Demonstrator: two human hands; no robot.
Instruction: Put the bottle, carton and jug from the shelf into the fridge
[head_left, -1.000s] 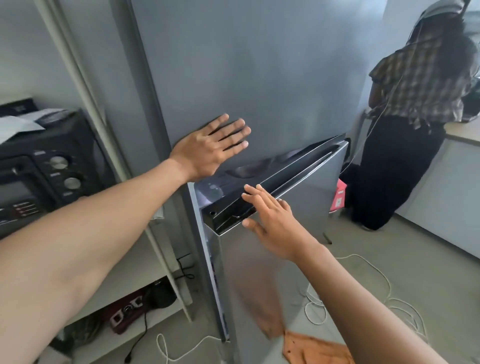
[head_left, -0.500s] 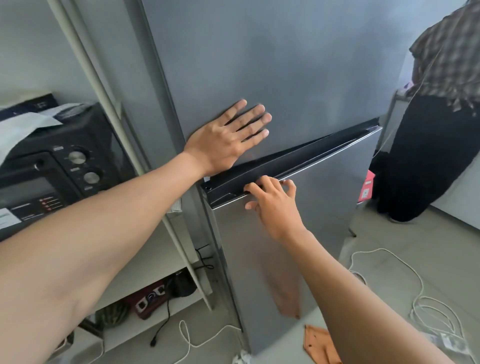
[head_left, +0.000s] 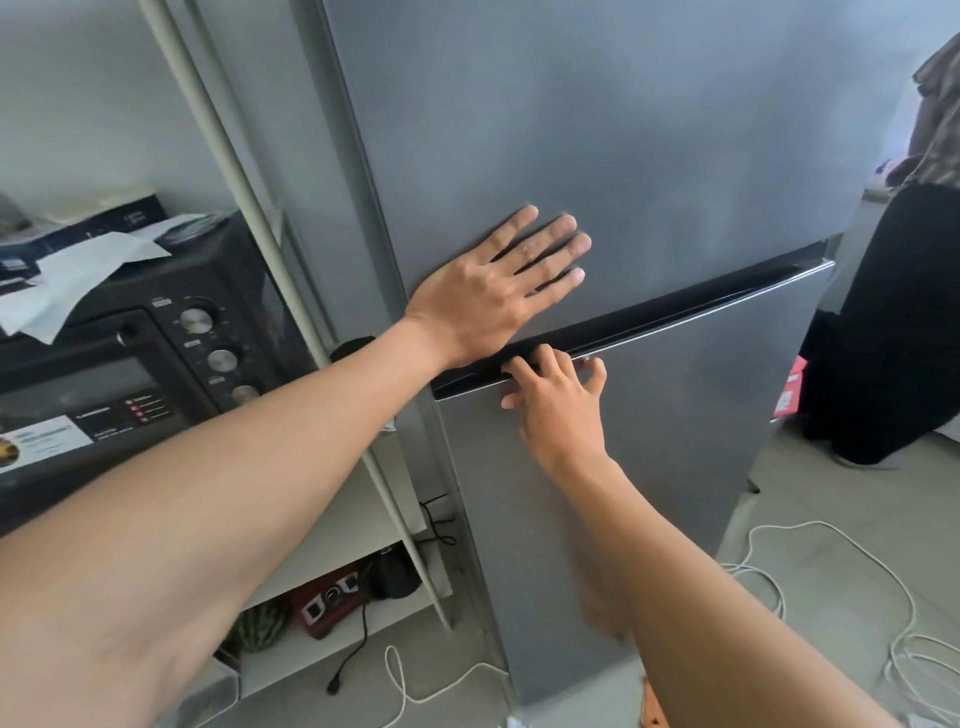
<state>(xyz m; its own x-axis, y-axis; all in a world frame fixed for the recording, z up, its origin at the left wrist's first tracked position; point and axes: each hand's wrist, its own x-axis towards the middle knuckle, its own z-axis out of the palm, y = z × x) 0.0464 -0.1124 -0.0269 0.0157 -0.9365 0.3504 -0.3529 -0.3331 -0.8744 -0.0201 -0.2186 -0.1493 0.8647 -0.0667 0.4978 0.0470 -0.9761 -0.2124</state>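
A grey two-door fridge fills the middle of the view. My left hand (head_left: 488, 291) lies flat with spread fingers on the upper door (head_left: 649, 130) and holds nothing. My right hand (head_left: 558, 400) curls its fingers over the dark handle strip (head_left: 701, 306) on the top edge of the lower door (head_left: 701, 415). That door sits flush with the fridge body. No bottle, carton or jug is in view.
A white shelf rack (head_left: 249, 208) stands left of the fridge with a black oven (head_left: 104, 374) on it, papers on top. On its bottom shelf are a red device (head_left: 327, 603) and a striped melon (head_left: 260, 626). White cables (head_left: 831, 561) trail on the floor. A person (head_left: 893, 322) stands at right.
The lower door stood ajar a second ago and has swung shut under my right hand, whose fingers have curled over its top edge. My left hand has stayed on the upper door.
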